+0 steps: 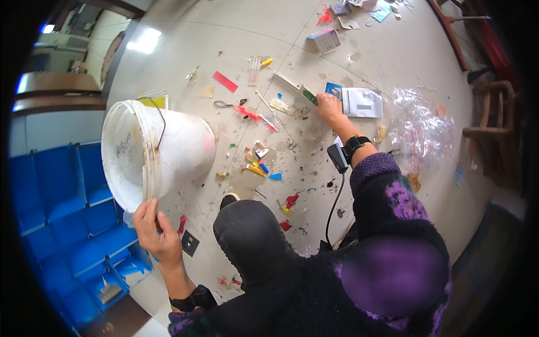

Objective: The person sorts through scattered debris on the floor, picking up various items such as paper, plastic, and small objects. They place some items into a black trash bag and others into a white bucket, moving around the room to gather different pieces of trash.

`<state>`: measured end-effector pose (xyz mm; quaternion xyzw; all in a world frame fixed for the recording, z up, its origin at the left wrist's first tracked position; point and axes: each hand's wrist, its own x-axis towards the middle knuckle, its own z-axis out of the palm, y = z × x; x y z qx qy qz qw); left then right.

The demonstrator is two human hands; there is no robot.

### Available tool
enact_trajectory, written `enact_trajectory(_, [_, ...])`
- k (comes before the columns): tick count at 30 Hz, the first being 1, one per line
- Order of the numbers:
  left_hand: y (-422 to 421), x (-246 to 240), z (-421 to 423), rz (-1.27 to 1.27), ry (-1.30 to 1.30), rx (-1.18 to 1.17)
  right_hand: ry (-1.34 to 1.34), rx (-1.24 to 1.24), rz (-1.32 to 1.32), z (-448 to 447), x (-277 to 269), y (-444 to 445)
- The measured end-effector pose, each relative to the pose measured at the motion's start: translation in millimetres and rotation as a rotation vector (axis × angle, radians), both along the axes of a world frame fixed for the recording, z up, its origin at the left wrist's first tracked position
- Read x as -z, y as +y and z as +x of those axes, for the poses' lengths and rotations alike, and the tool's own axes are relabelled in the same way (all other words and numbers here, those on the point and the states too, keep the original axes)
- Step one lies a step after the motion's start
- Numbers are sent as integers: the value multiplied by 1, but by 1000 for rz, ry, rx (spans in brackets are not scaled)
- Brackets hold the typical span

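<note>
My left hand [156, 234] grips the rim of a white plastic bucket [181, 145], which lies tipped on its side with its mouth facing left. My right hand [330, 106] is closed on the end of a small green package [309, 95] low over the tiled floor. Touching or close to that package is a long pale strip [287, 81]. Just right of my right hand lie a blue card [333, 90] and a white printed leaflet or pouch [363, 102]. A thin pale stick [276, 116], a red strip [225, 81] and a red tangle [247, 113] are scattered between bucket and hand.
Crumpled clear plastic [421, 130] lies at the right, near a wooden stool [490, 109]. An opened small carton [326, 41] and other litter are at the top. Blue compartments [63, 198] stand at the left. Small scraps and a yellow tube [255, 170] lie before my knee.
</note>
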<state>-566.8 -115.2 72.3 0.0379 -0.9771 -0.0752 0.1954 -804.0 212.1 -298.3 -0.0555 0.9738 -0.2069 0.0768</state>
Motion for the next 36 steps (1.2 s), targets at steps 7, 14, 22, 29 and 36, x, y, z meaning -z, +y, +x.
enact_trajectory(7, [70, -12, -22, 296, -300, -112, -789, 296, -1728, 15, -76, -27])
enact_trajectory(14, [127, 10, -96, 842, -702, -139, -817, 174, -2011, 38, -175, -58])
enact_trajectory(22, [163, 31, -130, 777, -826, -74, -396, 175, -1835, 38, -237, -33])
enact_trajectory(29, [155, 70, -133, 916, -900, 65, -356, 204, -1769, 44, -225, -36])
enact_trajectory(36, [112, 111, -126, 1878, -937, 111, -634, 347, -1870, 53, -178, -35])
